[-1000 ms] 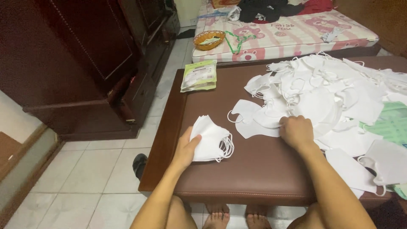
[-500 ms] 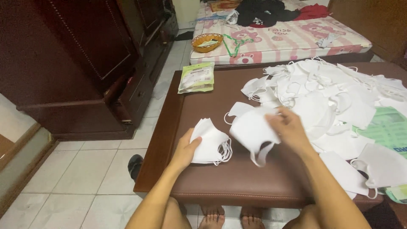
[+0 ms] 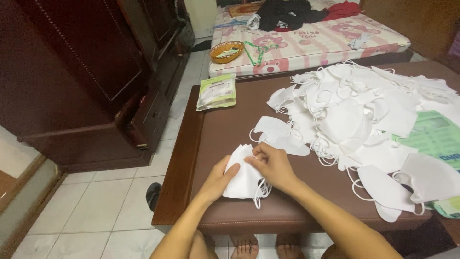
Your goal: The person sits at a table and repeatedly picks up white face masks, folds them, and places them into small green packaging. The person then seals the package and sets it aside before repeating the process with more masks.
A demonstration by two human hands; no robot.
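Left hand: your left hand (image 3: pixel 218 180) grips the left edge of a small stack of white masks (image 3: pixel 244 178), fingers curled around it.
Right hand: your right hand (image 3: pixel 273 165) presses on top of the same stack, fingers pinching its upper edge.
Stack: it lies near the front left corner of the brown table (image 3: pixel 225 129), ear loops hanging toward you.
Pile: a big loose heap of masks (image 3: pixel 354 110) spreads over the table's right side, well apart from the stack.
Packet: a green packet (image 3: pixel 216 92) sits at the far left corner.
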